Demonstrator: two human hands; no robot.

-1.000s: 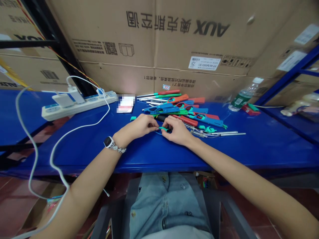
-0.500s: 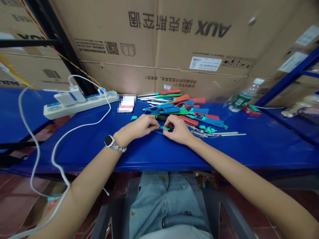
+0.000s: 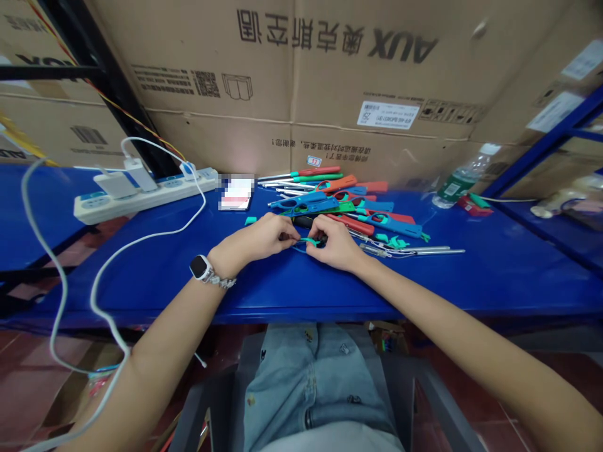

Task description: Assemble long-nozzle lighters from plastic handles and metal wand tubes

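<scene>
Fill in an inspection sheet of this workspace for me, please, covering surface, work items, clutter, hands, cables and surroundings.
Surface: blue table, bearing loose parts.
Job's things: small turquoise piece between the fingertips; its far details are hidden. Coloured lighter-like tools lie overlapping behind the hands.
Clutter: metal rods and loose turquoise bits right of the hands; bottle and red box further right.
Hands: left hand and right hand pinch the turquoise piece from opposite sides.
Cables: white cable crosses the table's left part and runs off its front edge; power strip has plugs fitted.
Surroundings: large cardboard box behind the table, its print upside down.
</scene>
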